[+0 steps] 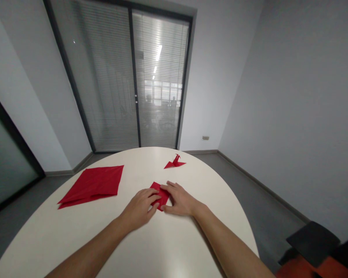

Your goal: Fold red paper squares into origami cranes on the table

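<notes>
A small piece of folded red origami paper (163,195) lies on the white round table (174,247), partly covered by fingers. My left hand (142,206) is closed over its left side, fingertips pressing on the paper and thumb at the lower edge. From the right, my right hand (179,199) holds the paper between forefinger and thumb, the forefinger at the upper right edge and the thumb near the bottom corner. Beyond my hands stands a finished red paper crane (175,162) with wings spread.
A stack of larger red paper sheets (95,183) lies at the left of the table. A dark chair with an orange part (313,243) stands at the lower right. Behind the table are a glass partition with blinds (113,85) and grey walls.
</notes>
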A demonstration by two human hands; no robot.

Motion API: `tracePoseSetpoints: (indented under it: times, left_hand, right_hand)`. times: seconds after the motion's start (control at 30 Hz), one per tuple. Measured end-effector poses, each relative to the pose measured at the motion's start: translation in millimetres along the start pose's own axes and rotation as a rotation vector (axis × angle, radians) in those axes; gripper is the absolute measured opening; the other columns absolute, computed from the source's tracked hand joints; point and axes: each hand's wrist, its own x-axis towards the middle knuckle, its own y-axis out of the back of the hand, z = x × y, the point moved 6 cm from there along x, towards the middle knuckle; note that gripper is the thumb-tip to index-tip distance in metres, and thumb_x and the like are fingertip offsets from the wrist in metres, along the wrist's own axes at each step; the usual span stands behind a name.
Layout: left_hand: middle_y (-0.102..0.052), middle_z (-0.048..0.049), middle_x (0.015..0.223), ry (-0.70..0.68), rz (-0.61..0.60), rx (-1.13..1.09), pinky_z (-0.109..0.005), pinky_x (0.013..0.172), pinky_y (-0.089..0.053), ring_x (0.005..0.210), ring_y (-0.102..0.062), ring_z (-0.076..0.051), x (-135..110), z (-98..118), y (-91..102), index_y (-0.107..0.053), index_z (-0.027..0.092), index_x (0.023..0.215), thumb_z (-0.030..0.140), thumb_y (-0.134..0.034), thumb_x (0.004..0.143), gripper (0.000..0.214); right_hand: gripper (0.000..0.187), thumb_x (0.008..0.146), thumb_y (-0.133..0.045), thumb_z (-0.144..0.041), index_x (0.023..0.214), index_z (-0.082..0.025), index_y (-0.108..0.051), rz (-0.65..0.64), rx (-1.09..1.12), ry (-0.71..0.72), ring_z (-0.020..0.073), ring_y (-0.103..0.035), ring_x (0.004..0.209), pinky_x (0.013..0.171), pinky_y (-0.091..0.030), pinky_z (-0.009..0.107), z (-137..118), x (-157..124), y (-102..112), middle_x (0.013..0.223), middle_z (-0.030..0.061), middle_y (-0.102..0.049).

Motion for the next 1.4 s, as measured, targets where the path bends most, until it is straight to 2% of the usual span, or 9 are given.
tracePoseSetpoints:
  times: [0.13,0.3,0.47,0.6,0.77,0.93,1.2,1.4]
  left_hand:
    - [-0.067,-0.0082,0.121,0.042,-0.014,0.055,-0.047,0.101,-0.048,0.112,-0.060,-0.026,-0.8,-1.3,0.1,-0.069,0.023,0.118,0.024,-0.056,0.092,0.028]
    - [-0.065,-0.0095,0.123,0.079,-0.014,0.111,-0.049,0.100,-0.047,0.112,-0.058,-0.028,-1.6,-2.8,0.9,-0.067,0.024,0.122,0.030,-0.057,0.093,0.031]
    - [-0.066,-0.0093,0.117,0.084,-0.022,0.127,-0.048,0.098,-0.047,0.109,-0.058,-0.028,-0.2,-2.2,1.8,-0.067,0.024,0.121,0.031,-0.059,0.091,0.032]
    - [-0.067,-0.0090,0.114,0.076,0.003,0.113,-0.048,0.101,-0.045,0.112,-0.057,-0.029,-0.1,-1.0,4.6,-0.066,0.022,0.119,0.032,-0.061,0.089,0.032]
    - [-0.069,-0.0090,0.112,0.086,0.025,0.071,-0.048,0.102,-0.045,0.113,-0.058,-0.030,-2.6,-2.9,4.6,-0.063,0.020,0.115,0.029,-0.063,0.086,0.031]
    - [-0.069,-0.0094,0.110,0.105,0.023,0.042,-0.046,0.097,-0.048,0.108,-0.060,-0.029,-3.1,-5.7,2.8,-0.061,0.019,0.112,0.026,-0.064,0.084,0.029]
    - [-0.070,-0.0076,0.105,0.114,-0.013,0.026,-0.042,0.092,-0.050,0.103,-0.061,-0.026,-1.1,-4.2,4.2,-0.063,0.019,0.104,0.023,-0.058,0.089,0.016]
    - [-0.072,-0.0067,0.104,0.127,-0.016,0.034,-0.040,0.092,-0.049,0.102,-0.062,-0.025,0.6,-5.0,3.3,-0.065,0.020,0.098,0.023,-0.053,0.094,0.014]
  right_hand:
    - [0.064,0.085,-0.067,-0.050,0.141,-0.022,-0.055,-0.002,-0.032,0.037,0.0369,-0.035,0.144,0.117,-0.025,0.057,-1.2,-0.1,2.7,0.151,0.0139,-0.048]
    - [0.036,0.085,-0.068,-0.031,0.120,-0.023,-0.070,0.101,-0.049,0.131,0.0274,-0.049,0.135,0.115,-0.033,0.047,-5.6,0.2,12.5,0.134,0.0095,-0.064]
    - [0.029,0.084,-0.073,-0.037,0.108,-0.021,-0.074,0.102,-0.019,0.244,0.0250,-0.061,0.117,0.108,-0.040,0.042,-15.1,1.9,13.8,0.112,0.0074,-0.074]
    - [0.019,0.086,-0.069,-0.026,0.103,-0.020,-0.074,0.094,-0.039,0.254,0.0215,-0.066,0.106,0.106,-0.042,0.038,-14.8,2.4,13.3,0.105,0.0061,-0.076]
    - [0.018,0.089,-0.061,-0.016,0.102,-0.021,-0.073,0.102,-0.081,0.253,0.0204,-0.067,0.103,0.112,-0.038,0.041,-3.8,0.8,14.3,0.103,0.0047,-0.076]
    - [0.020,0.089,-0.059,-0.015,0.103,-0.020,-0.072,0.122,-0.097,0.233,0.0208,-0.066,0.106,0.114,-0.036,0.043,5.3,0.9,13.4,0.107,0.0054,-0.075]
    - [0.016,0.090,-0.064,-0.020,0.104,-0.020,-0.072,0.111,-0.055,0.254,0.0207,-0.066,0.099,0.104,-0.043,0.039,-15.1,0.3,18.4,0.101,0.0062,-0.075]
    - [0.010,0.092,-0.062,-0.019,0.096,-0.020,-0.072,0.117,-0.073,0.244,0.0196,-0.065,0.096,0.098,-0.044,0.037,-13.9,1.6,17.5,0.097,0.0050,-0.074]
